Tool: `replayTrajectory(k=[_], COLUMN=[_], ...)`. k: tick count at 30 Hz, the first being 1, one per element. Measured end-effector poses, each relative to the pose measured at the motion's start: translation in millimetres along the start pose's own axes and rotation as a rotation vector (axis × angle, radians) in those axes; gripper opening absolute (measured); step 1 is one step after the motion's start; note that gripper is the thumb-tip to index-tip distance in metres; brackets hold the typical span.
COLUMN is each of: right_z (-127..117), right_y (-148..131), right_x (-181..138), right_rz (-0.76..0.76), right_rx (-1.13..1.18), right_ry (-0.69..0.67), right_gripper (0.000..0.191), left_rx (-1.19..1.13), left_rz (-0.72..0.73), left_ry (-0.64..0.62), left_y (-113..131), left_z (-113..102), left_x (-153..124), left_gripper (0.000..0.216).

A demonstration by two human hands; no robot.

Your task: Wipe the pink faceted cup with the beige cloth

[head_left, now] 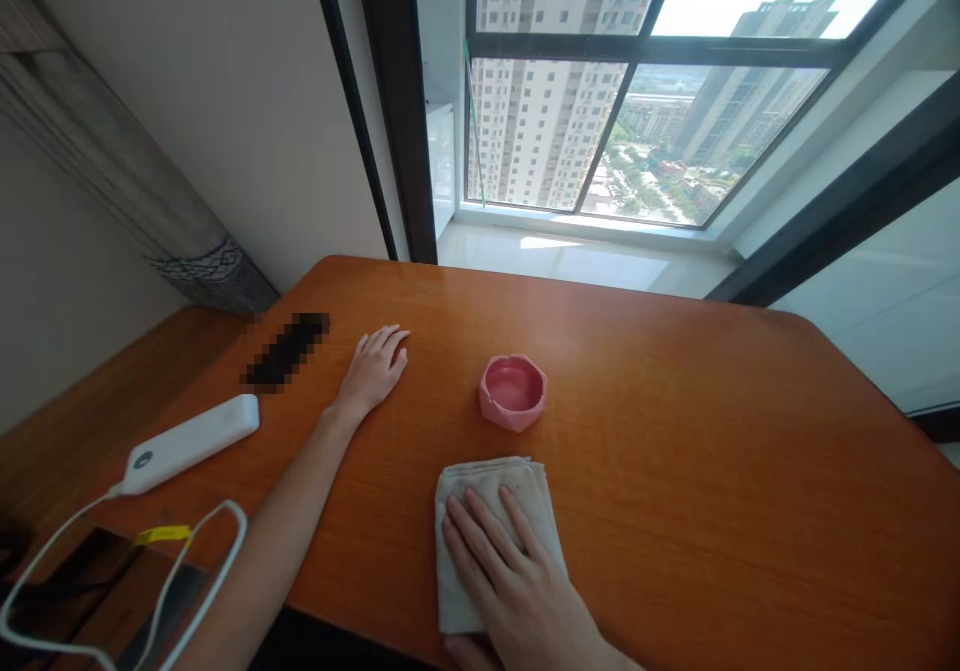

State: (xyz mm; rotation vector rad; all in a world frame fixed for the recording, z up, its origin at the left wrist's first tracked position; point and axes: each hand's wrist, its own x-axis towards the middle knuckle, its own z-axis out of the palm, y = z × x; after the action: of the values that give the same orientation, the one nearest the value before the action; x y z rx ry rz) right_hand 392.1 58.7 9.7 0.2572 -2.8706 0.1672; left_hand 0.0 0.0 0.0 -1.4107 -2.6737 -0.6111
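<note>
Brown bench [712, 431] by window [555, 131]. On my remote feed, R hand [525, 591] lies flat on folded cloth [487, 476], fingers extended, just nearside of pink dish [514, 419]; L hand [373, 369] rests w/ nothing held, apart from R. I'd judge folding done, work underway; can't tell amt left.

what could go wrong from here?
The folded cloth under the right hand sits just short of the pink dish; sliding it forward could knock the dish. The white cable loops close by the left forearm; pulling back might snag it and drag the white device.
</note>
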Motion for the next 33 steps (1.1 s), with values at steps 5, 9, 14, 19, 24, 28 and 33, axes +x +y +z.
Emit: replayTrajectory(k=[5,9,14,19,24,28,33], right_z=[1.2,0.5,0.1,1.1,-35.3,-95.2,-147.3], right_y=[0.0,-0.4,0.3,-0.1,17.9,63.9,114.1], right_x=[-1.5,-1.2,0.2,0.6,14.1,19.9,27.8], right_rz=[0.004,0.003,0.009,0.014,0.318,0.862,0.919], right_rx=[-0.002,0.011,0.036,0.089,0.671,1.318,1.018], right_ry=[-0.003,-0.005,-0.003,-0.011,-0.015,0.219,0.809], right_gripper=[0.094,0.095,0.096,0.089,0.048,0.062,0.058], left_rx=[0.002,0.001,0.001,0.004,0.004,0.000,-0.006], left_rz=[-0.004,-0.005,-0.005,-0.002,0.000,0.009,0.015], left_ry=[0.007,0.005,0.001,0.000,0.000,0.001,0.011], left_y=[-1.0,-1.6,-1.7,-1.3,-0.6,-0.4,-0.8], left_z=[0.7,0.6,0.1,-0.5,-0.6,-0.1,1.3], left_x=[0.2,0.0,0.2,0.0,0.0,0.4,0.1], left_gripper=[0.051,0.051,0.050,0.051,0.052,0.054,0.053])
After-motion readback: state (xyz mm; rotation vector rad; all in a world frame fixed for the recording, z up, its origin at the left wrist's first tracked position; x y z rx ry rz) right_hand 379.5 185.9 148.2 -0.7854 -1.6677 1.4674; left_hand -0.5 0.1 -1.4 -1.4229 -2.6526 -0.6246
